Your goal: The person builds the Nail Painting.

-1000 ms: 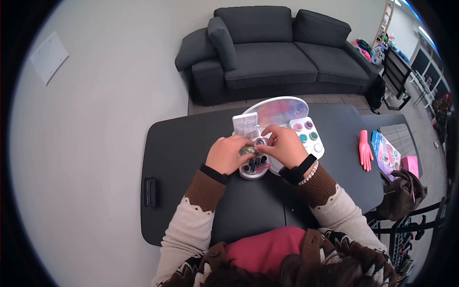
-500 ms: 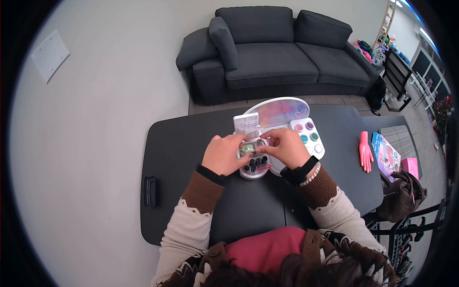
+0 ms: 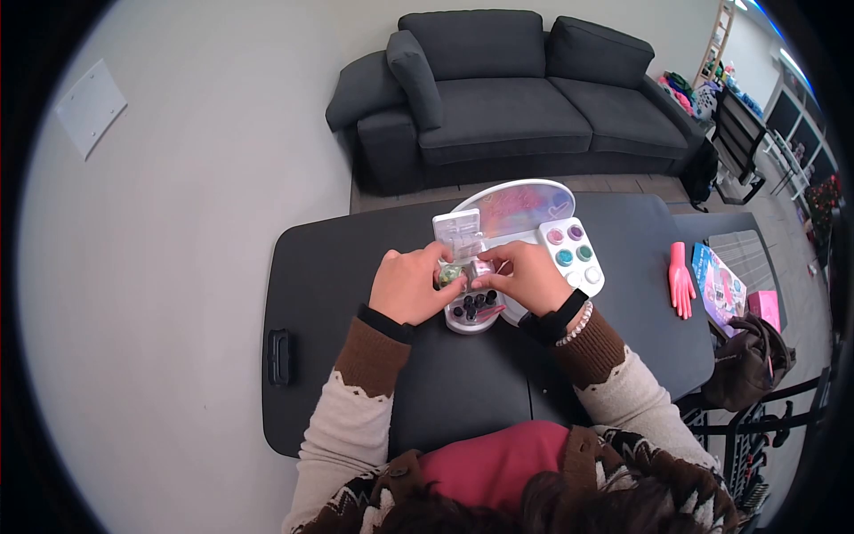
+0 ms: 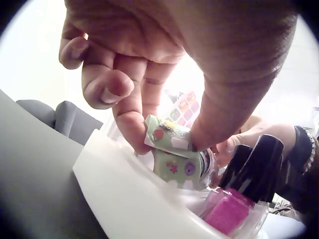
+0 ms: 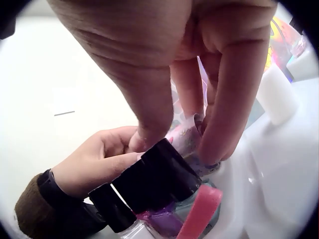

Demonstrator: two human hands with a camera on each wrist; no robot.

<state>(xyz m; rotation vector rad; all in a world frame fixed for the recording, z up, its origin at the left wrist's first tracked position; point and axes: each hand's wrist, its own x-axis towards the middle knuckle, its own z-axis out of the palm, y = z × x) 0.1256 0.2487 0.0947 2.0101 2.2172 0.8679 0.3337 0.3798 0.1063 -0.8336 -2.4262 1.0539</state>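
My left hand (image 3: 410, 285) pinches a green roll with flower and star prints (image 4: 175, 167) between thumb and fingers, over the left part of a white case (image 4: 119, 174). Beside it my right hand (image 3: 531, 279) pinches a pinkish patterned roll (image 5: 185, 137) between thumb and fingers. Just in front of both rolls stand several nail polish bottles with black caps (image 5: 157, 174), one with bright pink polish (image 4: 228, 211). A pink stick-like tool (image 5: 202, 211) lies by the bottles.
The case's rounded mirror-like lid (image 3: 525, 206) stands behind, with a tray of coloured pots (image 3: 565, 257) at right. On the black table (image 3: 338, 267) are a black handle (image 3: 279, 357) at left and a pink model hand (image 3: 680, 280) at right. A grey sofa (image 3: 507, 111) stands beyond.
My left hand has moved slightly left with the green roll, away from the right hand. The right hand has tilted its pinkish roll and stays near the same place.
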